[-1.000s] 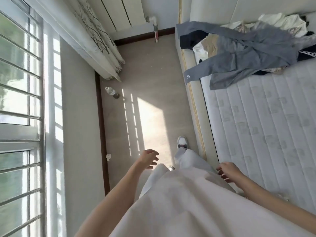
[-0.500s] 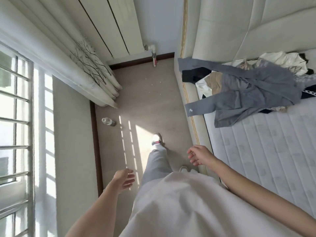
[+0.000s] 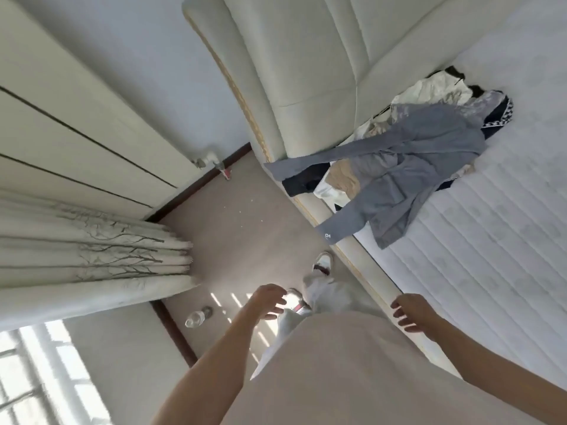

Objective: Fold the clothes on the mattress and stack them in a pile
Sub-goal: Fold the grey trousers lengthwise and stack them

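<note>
Clothes not folded yet. Heap of mixed garments (image 3: 408, 139) sits at the head end of the white quilted mattress (image 3: 491, 240), against the cream padded headboard (image 3: 306, 72), at the corner nearest the floor side. On top: grey long-sleeved top (image 3: 423, 154), spread out loose. One sleeve lies across the mattress corner with its end past the bed-frame edge; the other sleeve, with a small white logo at the cuff, hangs over the gold-trimmed side rail (image 3: 362, 259) of the bed. Under it: beige piece, white pieces, dark piece with checkered trim at the far side of the heap. The dark garment also spills over the rail near the corner.

Rest of the mattress from the heap down toward the person is bare quilted surface, wide open along the near edge.

Left hand (image 3: 267, 302) over the floor, fingers loosely spread, gripping nothing. Right hand (image 3: 414, 314) hovers at the side rail, fingers relaxed and slightly curled, also holding nothing. Neither touches the clothes; both well apart from the heap.

Person stands in the beige floor strip (image 3: 239, 228) between bed rail and window wall, white shoe (image 3: 322, 262) pointing toward the headboard corner. Strip runs to the white panel radiator (image 3: 76, 142) at the far wall. Cream curtain with branch print (image 3: 92, 259) bunches along the left. Clear plastic bottle (image 3: 196, 317) lies on the floor by the skirting, just left of the left hand.
</note>
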